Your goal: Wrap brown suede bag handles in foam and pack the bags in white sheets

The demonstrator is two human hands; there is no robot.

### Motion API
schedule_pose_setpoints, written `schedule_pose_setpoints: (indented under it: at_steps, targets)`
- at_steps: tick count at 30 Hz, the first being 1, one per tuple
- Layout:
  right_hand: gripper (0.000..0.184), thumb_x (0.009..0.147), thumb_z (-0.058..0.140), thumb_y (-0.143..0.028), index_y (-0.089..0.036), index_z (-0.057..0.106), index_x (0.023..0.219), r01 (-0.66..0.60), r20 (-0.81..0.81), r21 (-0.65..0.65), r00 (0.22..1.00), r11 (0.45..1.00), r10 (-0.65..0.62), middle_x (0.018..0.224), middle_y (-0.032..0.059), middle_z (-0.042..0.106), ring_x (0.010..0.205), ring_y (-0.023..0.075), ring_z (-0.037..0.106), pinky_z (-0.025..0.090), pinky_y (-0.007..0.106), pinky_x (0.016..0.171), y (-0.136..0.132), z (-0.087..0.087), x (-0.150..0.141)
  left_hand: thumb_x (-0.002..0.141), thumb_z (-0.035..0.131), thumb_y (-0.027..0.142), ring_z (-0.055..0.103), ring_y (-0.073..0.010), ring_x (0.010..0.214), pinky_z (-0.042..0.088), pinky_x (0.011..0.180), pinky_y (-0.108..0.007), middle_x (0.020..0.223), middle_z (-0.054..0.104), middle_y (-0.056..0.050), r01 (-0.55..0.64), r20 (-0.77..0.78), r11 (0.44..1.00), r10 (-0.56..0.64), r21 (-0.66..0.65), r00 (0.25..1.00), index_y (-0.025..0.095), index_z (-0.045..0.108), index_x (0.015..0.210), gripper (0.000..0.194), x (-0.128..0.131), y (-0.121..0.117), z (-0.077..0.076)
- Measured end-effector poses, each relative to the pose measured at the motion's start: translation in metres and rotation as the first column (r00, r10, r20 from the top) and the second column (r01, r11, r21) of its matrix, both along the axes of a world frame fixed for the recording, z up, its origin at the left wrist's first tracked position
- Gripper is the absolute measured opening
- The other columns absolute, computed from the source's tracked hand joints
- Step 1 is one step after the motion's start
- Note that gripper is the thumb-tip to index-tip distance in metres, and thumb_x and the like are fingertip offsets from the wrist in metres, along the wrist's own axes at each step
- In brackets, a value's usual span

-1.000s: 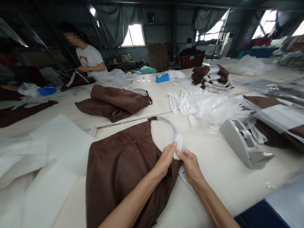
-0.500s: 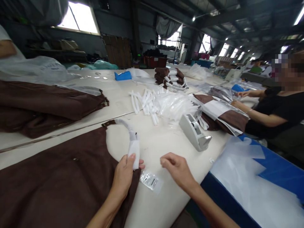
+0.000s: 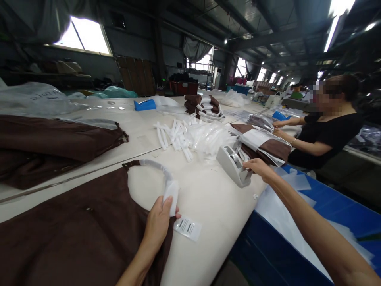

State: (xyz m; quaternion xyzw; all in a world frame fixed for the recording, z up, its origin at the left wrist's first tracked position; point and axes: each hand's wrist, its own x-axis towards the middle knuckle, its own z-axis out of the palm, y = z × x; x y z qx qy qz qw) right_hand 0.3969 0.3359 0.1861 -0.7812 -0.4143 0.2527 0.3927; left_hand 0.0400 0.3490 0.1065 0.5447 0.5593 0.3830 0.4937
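Observation:
My left hand (image 3: 162, 220) is closed around the bag handle (image 3: 154, 163), thumb on the white foam wrap (image 3: 171, 194) about it. This handle arches up from a dark brown bag (image 3: 83, 230) lying flat on the table at the left. My right hand (image 3: 258, 167) reaches out to a grey tape dispenser (image 3: 230, 167), fingertips pinched at its cutting end on the tape, which hardly shows. A clear packet with a printed label (image 3: 188, 228) lies beside the bag, just right of my left hand.
White foam strips (image 3: 175, 137) and clear plastic (image 3: 208, 137) lie behind the dispenser. Folded brown bags (image 3: 202, 105) are stacked farther back. Another brown bag (image 3: 59, 143) lies left. A blue bin (image 3: 333, 198) with white sheets adjoins the table, near a co-worker (image 3: 330, 131) at right.
My right hand has moved right and forward from above the bare table to the tape dispenser. My left hand still grips the wrapped handle. The view has turned slightly right.

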Motion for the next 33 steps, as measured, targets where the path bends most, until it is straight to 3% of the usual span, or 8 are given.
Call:
schedule_pose_setpoints:
  at_steps: [8, 14, 17, 22, 25, 27, 29, 33]
  targets:
    - [0.030, 0.052, 0.077, -0.042, -0.017, 0.063, 0.059, 0.084, -0.120, 0.088, 0.990, 0.993, -0.073, 0.050, 0.0000, 0.053, 0.054, 0.0158, 0.048, 0.034, 0.029, 0.054, 0.001, 0.003, -0.003, 0.080, 0.048, 0.055, 0.069, -0.0242, 0.057, 0.051, 0.055, -0.032, 0.062, 0.064, 0.000, 0.008, 0.025, 1.000, -0.008, -0.012, 1.000, 0.023, 0.049, 0.077, 0.032, -0.003, -0.002, -0.001]
    - [0.034, 0.053, 0.074, -0.048, -0.019, 0.061, 0.065, 0.141, -0.212, 0.171, 0.972, 0.975, -0.103, 0.071, 0.0048, 0.067, 0.067, 0.0168, 0.059, 0.043, 0.028, 0.059, -0.048, 0.003, 0.006, 0.078, 0.051, 0.056, 0.066, -0.0229, 0.055, 0.050, 0.053, -0.031, 0.062, 0.064, 0.000, 0.002, 0.064, 0.998, 0.002, -0.062, 0.998, 0.022, 0.051, 0.078, 0.034, -0.003, -0.002, 0.000]
    - [0.036, 0.057, 0.073, -0.051, -0.019, 0.057, 0.065, 0.153, -0.263, 0.120, 0.958, 0.981, -0.117, 0.068, 0.0068, 0.068, 0.060, 0.0165, 0.060, 0.043, 0.027, 0.053, -0.065, -0.014, 0.005, 0.078, 0.054, 0.057, 0.066, -0.0232, 0.057, 0.050, 0.052, -0.031, 0.062, 0.064, 0.000, 0.012, 0.081, 0.996, -0.005, -0.086, 0.997, 0.022, 0.051, 0.078, 0.035, -0.004, -0.002, -0.001]
    - [0.042, 0.057, 0.074, -0.056, -0.021, 0.051, 0.058, 0.190, -0.232, 0.113, 0.959, 0.975, -0.160, 0.046, -0.0020, 0.052, 0.042, 0.0107, 0.042, 0.032, 0.025, 0.043, -0.070, -0.055, 0.009, 0.078, 0.057, 0.058, 0.066, -0.0211, 0.057, 0.049, 0.052, -0.029, 0.062, 0.063, 0.001, 0.001, 0.129, 0.994, 0.013, -0.105, 0.992, 0.021, 0.052, 0.077, 0.037, -0.004, -0.003, -0.001]
    - [0.044, 0.059, 0.074, -0.058, -0.022, 0.050, 0.054, 0.190, -0.218, 0.099, 0.962, 0.977, -0.165, 0.043, -0.0019, 0.047, 0.041, 0.0111, 0.037, 0.027, 0.026, 0.041, -0.080, -0.068, 0.002, 0.080, 0.056, 0.056, 0.062, -0.0177, 0.053, 0.047, 0.050, -0.027, 0.062, 0.060, 0.003, -0.004, 0.174, 0.994, 0.024, -0.110, 0.984, 0.021, 0.051, 0.077, 0.036, -0.002, -0.009, 0.000]
    - [0.040, 0.066, 0.073, -0.056, -0.021, 0.055, 0.059, 0.079, -0.253, 0.088, 0.966, 0.993, -0.054, 0.048, -0.0006, 0.050, 0.045, 0.0125, 0.040, 0.031, 0.027, 0.044, -0.083, -0.067, -0.012, 0.082, 0.054, 0.054, 0.061, -0.0160, 0.051, 0.046, 0.049, -0.026, 0.061, 0.060, 0.003, 0.014, 0.201, 0.994, 0.008, -0.106, 0.980, 0.020, 0.050, 0.079, 0.034, 0.000, -0.012, 0.000]
    - [0.036, 0.075, 0.072, -0.052, -0.020, 0.058, 0.065, -0.135, -0.338, 0.106, 0.927, 0.985, 0.163, 0.052, -0.0004, 0.052, 0.051, 0.0130, 0.043, 0.034, 0.028, 0.050, -0.078, -0.058, -0.036, 0.084, 0.052, 0.053, 0.059, -0.0147, 0.050, 0.045, 0.049, -0.025, 0.062, 0.059, 0.003, 0.026, 0.220, 0.995, -0.003, -0.101, 0.975, 0.020, 0.049, 0.081, 0.033, 0.001, -0.012, -0.002]
    - [0.031, 0.085, 0.067, -0.048, -0.020, 0.059, 0.073, -0.467, -0.528, 0.284, 0.653, 0.837, 0.544, 0.053, -0.0023, 0.052, 0.054, 0.0130, 0.045, 0.036, 0.028, 0.057, -0.042, -0.033, -0.111, 0.088, 0.050, 0.054, 0.060, -0.0142, 0.052, 0.045, 0.051, -0.024, 0.064, 0.058, 0.003, 0.031, 0.227, 0.995, -0.008, -0.096, 0.974, 0.019, 0.048, 0.083, 0.035, 0.001, -0.014, -0.003]
